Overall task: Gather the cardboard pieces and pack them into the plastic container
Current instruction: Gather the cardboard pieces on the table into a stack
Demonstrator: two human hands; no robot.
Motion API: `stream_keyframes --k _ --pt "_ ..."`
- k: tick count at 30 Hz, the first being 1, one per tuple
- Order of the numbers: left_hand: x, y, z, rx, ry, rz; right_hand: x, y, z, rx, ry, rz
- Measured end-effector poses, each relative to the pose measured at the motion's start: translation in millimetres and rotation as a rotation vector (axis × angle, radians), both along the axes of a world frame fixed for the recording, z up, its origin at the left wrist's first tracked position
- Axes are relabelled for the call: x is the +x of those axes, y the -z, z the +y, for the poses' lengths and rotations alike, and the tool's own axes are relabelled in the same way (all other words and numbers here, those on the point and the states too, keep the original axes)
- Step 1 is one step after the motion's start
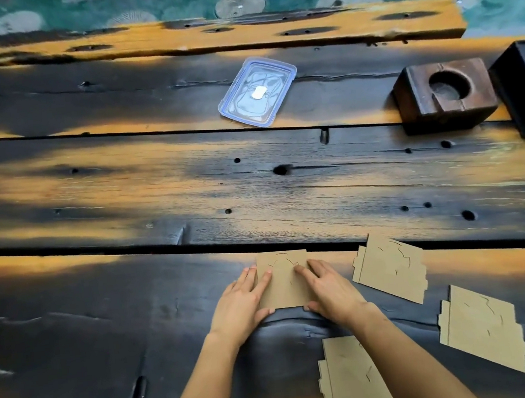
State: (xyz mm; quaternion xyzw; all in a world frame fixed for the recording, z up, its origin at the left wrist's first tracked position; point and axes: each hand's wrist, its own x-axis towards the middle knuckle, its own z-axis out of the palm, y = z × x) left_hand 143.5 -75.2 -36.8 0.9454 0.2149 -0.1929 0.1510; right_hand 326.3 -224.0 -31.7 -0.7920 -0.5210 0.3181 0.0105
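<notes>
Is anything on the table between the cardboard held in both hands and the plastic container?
Nothing visible. Only bare table lies between the held cardboard and the container. The wooden block sits off to the right of that path.

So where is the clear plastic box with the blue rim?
The clear plastic box with the blue rim lies far up the dark wooden table, left of the brown wooden block, beyond both hands.
</notes>
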Motion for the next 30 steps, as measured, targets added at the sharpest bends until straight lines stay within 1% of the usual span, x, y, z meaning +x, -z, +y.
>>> stream_keyframes --k 5,11,17,22,26,30 --pt "-1.2 -10.8 -22.1 -0.005 -0.009 -0.024 2.2 -7.4 -19.3 0.018 0.0 0.019" --pt "6.8 -27.4 -65.3 0.014 0.001 -0.057 10.3 -18.7 -64.6 0.055 0.036 0.041" --pt "8.2 -40.7 -107.9 0.009 -0.016 -0.067 23.5 -33.4 -112.0 0.093 -0.002 0.026" --pt "2.6 -40.0 -155.7 0.029 -0.017 -0.037 22.7 -40.0 -159.5 0.088 -0.015 -0.005" --pt "-7.7 -30.5 -196.9 -0.005 -0.031 0.029 10.3 -33.6 -199.5 0.06 -0.026 -0.029" --pt "-16.5 -21.9 -219.8 -0.014 -0.036 0.075 -5.2 -25.0 -223.5 0.049 -0.023 -0.024"
